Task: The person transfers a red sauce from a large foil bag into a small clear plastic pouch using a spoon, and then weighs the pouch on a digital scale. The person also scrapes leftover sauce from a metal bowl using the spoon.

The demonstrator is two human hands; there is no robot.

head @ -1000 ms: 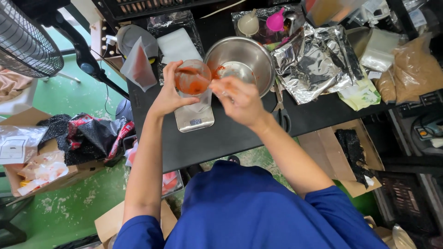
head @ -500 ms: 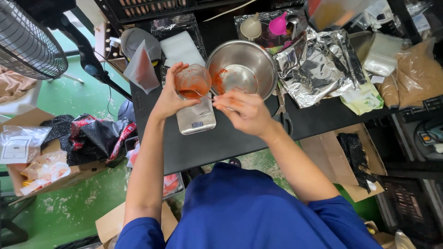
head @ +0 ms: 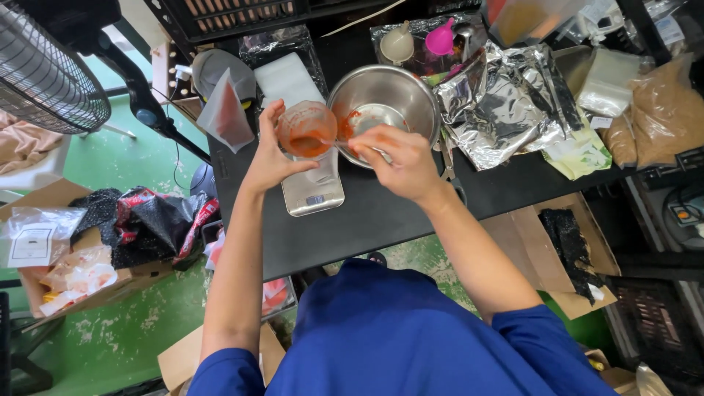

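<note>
Cup (head: pixel 306 130) w/ red paste in left grip (head: pixel 273 158); right grip (head: pixel 400 158) closed, contents unclear.

A clear plastic cup (head: pixel 306 130), smeared inside with orange-red sauce, was held tilted above a small silver kitchen scale (head: pixel 313 189), its mouth leaning toward the steel mixing bowl (head: pixel 384 101) just beside it. The round bowl stood upright on the black tabletop (head: pixel 381 213), with red streaks of the same sauce on its inner wall and perhaps a little pooled at the bottom.
</note>
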